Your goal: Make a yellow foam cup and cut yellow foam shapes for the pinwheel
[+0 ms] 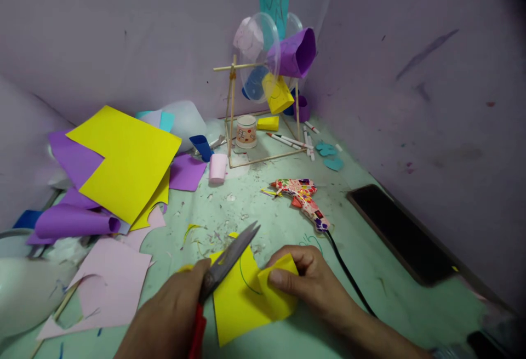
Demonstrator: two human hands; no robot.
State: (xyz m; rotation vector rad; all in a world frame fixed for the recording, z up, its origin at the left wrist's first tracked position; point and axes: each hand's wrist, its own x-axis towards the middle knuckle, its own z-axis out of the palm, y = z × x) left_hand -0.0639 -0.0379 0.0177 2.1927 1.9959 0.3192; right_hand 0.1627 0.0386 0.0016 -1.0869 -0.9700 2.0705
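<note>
The left hand (pixel 172 315) is closed round the red handles of the scissors (pixel 230 260); their grey metal blades, slightly parted, run long and narrow, pointing up and right over the paper (pixel 238 304); this smooth yellow sheet, pen-marked with a curve, lies on the green bench (pixel 246 205) near the front edge; the right hand (pixel 308 282) pinches its folded-up right corner between thumb and fingers; a patterned glue gun (pixel 302 194) lies beyond.

Scuffed lilac walls (pixel 123 30) meet in a corner — pale green surface (pixel 390 304) below.
</note>
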